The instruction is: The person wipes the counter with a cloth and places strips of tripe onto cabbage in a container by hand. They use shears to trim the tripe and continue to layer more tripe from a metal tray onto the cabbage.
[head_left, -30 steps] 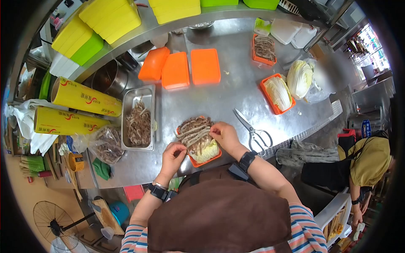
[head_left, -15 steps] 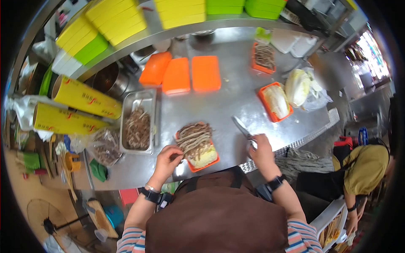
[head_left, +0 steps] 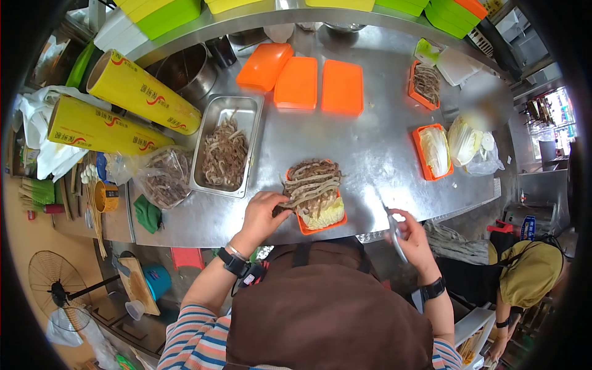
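Near the table's front edge is an orange tray [head_left: 306,230] with pale cabbage [head_left: 325,214] in its front part and brown-grey strips [head_left: 313,179] laid over the back. My left hand [head_left: 266,213] pinches the end of a strip at the tray's left side. To the right of the tray, my right hand [head_left: 412,237] is closed around a metal tool [head_left: 395,234] that looks like scissors or a knife; its exact shape is unclear. A steel pan [head_left: 254,123] with more strips [head_left: 226,151] stands left of the tray.
Orange trays [head_left: 343,87] lie at the back. At the right are a tray of cabbage [head_left: 435,152], a tray of strips [head_left: 425,85] and loose cabbage [head_left: 464,139]. Yellow rolls [head_left: 145,92] and a bag of strips [head_left: 165,179] are on the left. A person [head_left: 531,271] is at the right.
The view has shifted, so the table's things appear farther right and mostly higher. The tool in my right hand has turned from pointing away to lying beside the hand, near the table's edge.
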### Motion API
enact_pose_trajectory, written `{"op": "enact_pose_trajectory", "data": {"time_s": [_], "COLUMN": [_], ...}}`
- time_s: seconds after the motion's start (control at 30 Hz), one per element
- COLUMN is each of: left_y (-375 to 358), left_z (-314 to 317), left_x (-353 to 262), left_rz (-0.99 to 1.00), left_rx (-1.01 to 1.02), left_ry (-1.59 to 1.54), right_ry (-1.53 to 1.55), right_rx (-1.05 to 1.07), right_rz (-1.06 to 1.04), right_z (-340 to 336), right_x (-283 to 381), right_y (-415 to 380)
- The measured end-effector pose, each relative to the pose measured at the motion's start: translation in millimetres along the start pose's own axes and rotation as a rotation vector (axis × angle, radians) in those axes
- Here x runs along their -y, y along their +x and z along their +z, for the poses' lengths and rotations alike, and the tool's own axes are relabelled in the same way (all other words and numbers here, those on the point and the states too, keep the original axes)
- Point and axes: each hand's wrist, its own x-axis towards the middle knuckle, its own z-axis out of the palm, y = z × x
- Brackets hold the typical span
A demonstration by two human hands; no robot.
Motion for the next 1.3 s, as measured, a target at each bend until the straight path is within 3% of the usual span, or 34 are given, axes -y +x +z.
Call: {"op": "enact_pose_trajectory", "data": {"time_s": [0.1,0.17,0.3,0.47,0.83,0.97,1.17,1.23,1.3], "left_y": [3,2,2,3,6,6,-2,-4,-4], "left_z": [3,3,1,-3,-4,-3,-4,-6,-12], "left_x": [5,3,5,5,6,7,9,8,5], "left_rz": [0.044,0.024,0.001,-0.007,0.052,0.014,-0.141,-0.191,-0.201], "left_rx": [0.023,0.038,-0.004,0.013,0.035,0.045,0.067,0.056,0.022], "left_ry": [0.055,0.036,-0.031,-0.059,-0.086,-0.101,-0.225,-0.299,-0.346], "right_ry": [0.014,0.063,0.075,0.142,0.074,0.104,0.048,0.22,-0.074], "right_rx": [0.31,0.464,0.526,0.496,0.412,0.404,0.407,0.177,-0.102], "right_rz": [0.016,0.132,0.233,0.291,0.203,0.245,0.071,0.098,-0.005], "right_z": [29,48,71,84,101,102,65,45,26], "right_x": [13,14,5,3,-1,-2,0,1,-19], "right_y": [-10,-3,7,4,15,16,0,-10,7]}}
